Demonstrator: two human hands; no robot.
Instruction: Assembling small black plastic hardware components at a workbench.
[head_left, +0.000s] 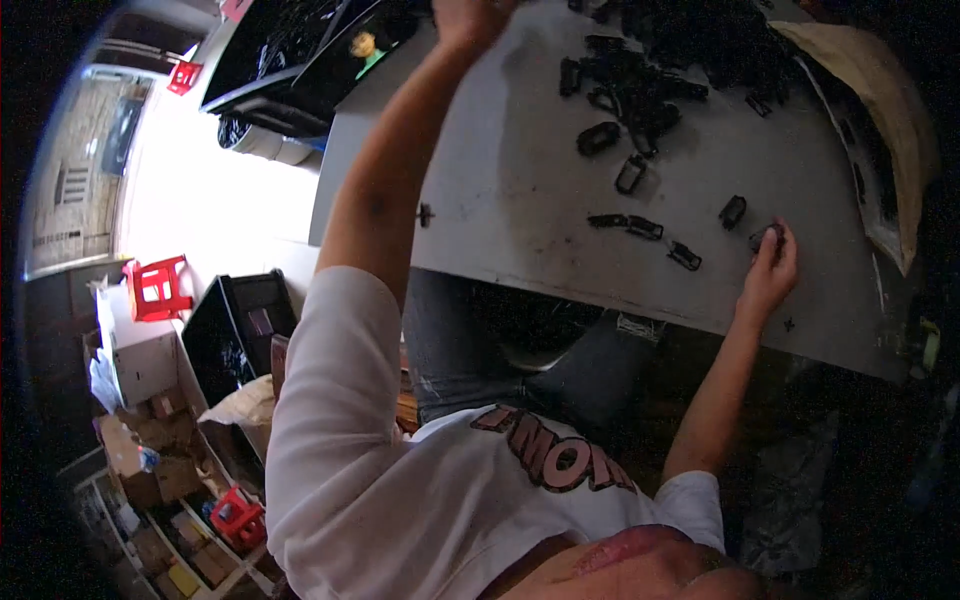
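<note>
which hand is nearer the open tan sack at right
Right. The right hand is left of the open tan sack, near its lower end; the left hand is farther left, at the picture's top edge.

I read this as a small workshop: loose black parts (pixel 631 176) lie heaped at one o'clock on a grey worktable (pixel 480 225). A black bin (pixel 255 91) sits at eleven, cardboard boxes (pixel 176 481) at eight.
</note>
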